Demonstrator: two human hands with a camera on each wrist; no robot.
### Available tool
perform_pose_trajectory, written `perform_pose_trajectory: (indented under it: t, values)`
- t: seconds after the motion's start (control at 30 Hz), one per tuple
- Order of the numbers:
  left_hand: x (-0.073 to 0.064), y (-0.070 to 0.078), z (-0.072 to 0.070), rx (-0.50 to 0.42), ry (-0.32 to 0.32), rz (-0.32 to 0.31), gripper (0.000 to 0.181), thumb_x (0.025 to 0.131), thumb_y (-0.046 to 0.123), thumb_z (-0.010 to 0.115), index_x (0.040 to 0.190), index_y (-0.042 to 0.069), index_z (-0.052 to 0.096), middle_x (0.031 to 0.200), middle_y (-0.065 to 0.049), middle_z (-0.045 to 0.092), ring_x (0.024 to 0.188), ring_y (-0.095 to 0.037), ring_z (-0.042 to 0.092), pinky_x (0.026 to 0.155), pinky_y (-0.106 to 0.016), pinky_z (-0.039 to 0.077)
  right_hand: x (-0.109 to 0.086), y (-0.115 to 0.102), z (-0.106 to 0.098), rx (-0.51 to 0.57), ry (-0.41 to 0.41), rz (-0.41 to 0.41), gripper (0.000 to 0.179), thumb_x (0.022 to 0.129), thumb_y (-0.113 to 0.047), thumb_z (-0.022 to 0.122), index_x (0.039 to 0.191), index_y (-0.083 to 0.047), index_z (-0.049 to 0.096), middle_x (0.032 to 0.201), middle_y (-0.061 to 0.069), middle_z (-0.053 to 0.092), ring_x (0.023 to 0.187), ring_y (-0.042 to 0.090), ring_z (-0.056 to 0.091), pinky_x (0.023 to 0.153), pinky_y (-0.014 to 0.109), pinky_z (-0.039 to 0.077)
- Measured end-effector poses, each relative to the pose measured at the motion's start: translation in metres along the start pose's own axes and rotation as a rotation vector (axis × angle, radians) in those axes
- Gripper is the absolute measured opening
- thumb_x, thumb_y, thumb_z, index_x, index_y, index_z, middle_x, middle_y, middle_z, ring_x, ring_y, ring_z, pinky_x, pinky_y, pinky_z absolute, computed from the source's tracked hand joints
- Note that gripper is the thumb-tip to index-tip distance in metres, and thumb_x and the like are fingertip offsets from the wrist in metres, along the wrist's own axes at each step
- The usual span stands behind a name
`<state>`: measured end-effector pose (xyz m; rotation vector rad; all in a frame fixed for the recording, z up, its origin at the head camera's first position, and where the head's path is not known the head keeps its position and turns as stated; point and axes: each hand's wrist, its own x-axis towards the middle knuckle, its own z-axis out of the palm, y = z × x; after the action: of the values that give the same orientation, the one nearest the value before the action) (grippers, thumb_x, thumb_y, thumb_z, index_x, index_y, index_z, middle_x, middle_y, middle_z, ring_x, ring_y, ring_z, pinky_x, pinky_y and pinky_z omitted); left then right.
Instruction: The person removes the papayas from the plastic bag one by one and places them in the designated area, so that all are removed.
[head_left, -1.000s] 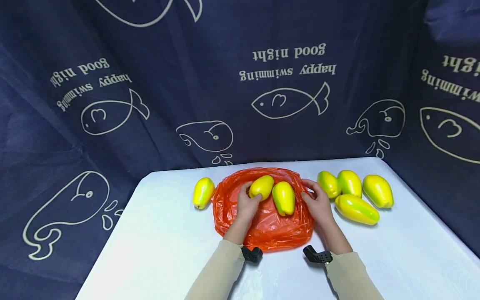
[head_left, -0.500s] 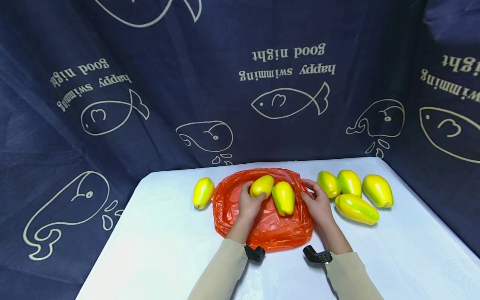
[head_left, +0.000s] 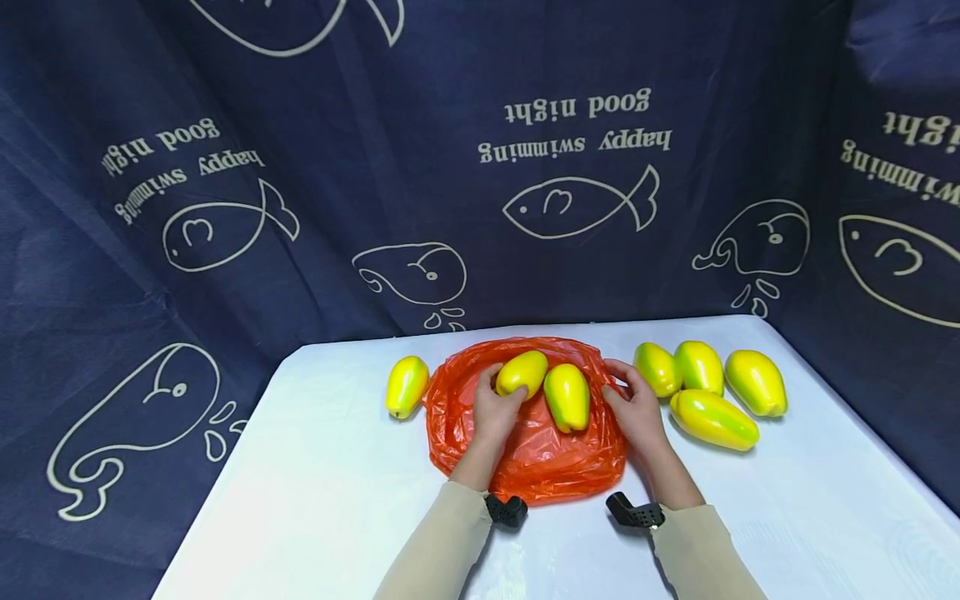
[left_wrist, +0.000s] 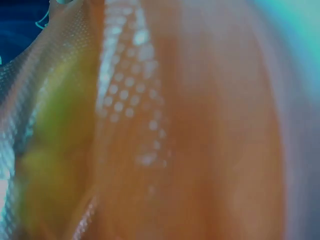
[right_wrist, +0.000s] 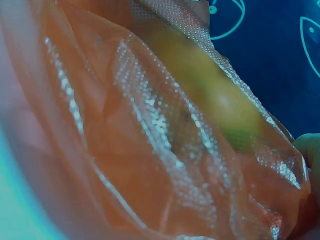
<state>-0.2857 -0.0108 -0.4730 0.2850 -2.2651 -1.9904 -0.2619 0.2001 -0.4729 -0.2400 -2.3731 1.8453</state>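
Note:
A red plastic bag (head_left: 536, 462) lies spread on the white table with its mouth facing up. My left hand (head_left: 497, 414) holds a yellow-green papaya (head_left: 523, 372) over the left-middle of the bag, thumb on its near side. Beside that fruit, a second papaya (head_left: 567, 398) lies in the bag, apart from my fingers. At the bag's right rim, my right hand (head_left: 634, 407) pinches the plastic between thumb and fingers. The left wrist view is mostly filled by blurred red plastic (left_wrist: 210, 125). Through the bag (right_wrist: 150, 140) in the right wrist view, a papaya (right_wrist: 215, 95) shows faintly.
One papaya (head_left: 407, 387) lies on the table just left of the bag. Several more, including a long one (head_left: 714, 419) and one farther right (head_left: 756, 382), lie to the right of my right hand. A dark blue printed curtain (head_left: 480, 183) hangs behind the white table (head_left: 300, 500).
My left hand and its papaya shifted slightly right, then back left by about the same small amount. My right hand and the bag have stayed put.

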Motion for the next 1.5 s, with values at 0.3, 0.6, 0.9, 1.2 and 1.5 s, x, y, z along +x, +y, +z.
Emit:
perform_pose_trajectory:
  t: [0.3,0.6,0.9,1.2,1.5]
  values:
    - [-0.004,0.005,-0.011,-0.018,0.032,0.031,0.061,0.087,0.015,0.074,0.142,0.014,0.047,0.139,-0.009,0.054,0.120,-0.029,0.055,0.108,-0.048,0.049,0.000,0.000,0.001,-0.018,0.004,-0.013,0.050,0.101,-0.013,0.050,0.150,-0.021,0.042,0.153,0.006,0.045,0.135,0.028,0.047,0.112,0.046,0.045]
    - [-0.006,0.013,-0.029,-0.059,0.044,0.076,0.061,0.087,0.014,0.073,0.142,0.015,0.046,0.139,-0.008,0.052,0.120,-0.028,0.053,0.108,-0.045,0.049,0.000,0.000,0.002,-0.009,-0.009,-0.007,0.050,0.101,-0.011,0.050,0.150,-0.020,0.042,0.154,0.007,0.044,0.138,0.029,0.046,0.114,0.047,0.043]
    - [-0.001,0.025,-0.047,-0.096,0.067,0.134,0.061,0.087,0.012,0.073,0.142,0.016,0.046,0.143,-0.005,0.051,0.128,-0.027,0.051,0.111,-0.044,0.047,0.000,0.001,0.002,-0.029,-0.010,-0.012,0.050,0.101,-0.012,0.050,0.150,-0.021,0.042,0.153,0.007,0.045,0.134,0.028,0.048,0.111,0.044,0.047]
    - [0.002,0.029,-0.076,-0.157,0.127,0.096,0.064,0.088,0.015,0.073,0.144,0.019,0.044,0.147,-0.004,0.046,0.131,-0.026,0.049,0.114,-0.044,0.044,-0.001,0.000,0.002,-0.021,-0.009,-0.002,0.050,0.101,-0.012,0.050,0.150,-0.021,0.043,0.153,0.006,0.045,0.132,0.026,0.050,0.104,0.030,0.051]
    - [0.014,0.029,-0.101,-0.218,0.227,0.100,0.062,0.089,0.013,0.073,0.143,0.019,0.044,0.147,-0.004,0.045,0.130,-0.027,0.051,0.113,-0.042,0.045,0.000,0.001,0.002,-0.026,-0.009,-0.006,0.050,0.101,-0.012,0.050,0.150,-0.022,0.043,0.154,0.004,0.045,0.133,0.026,0.049,0.110,0.040,0.048]
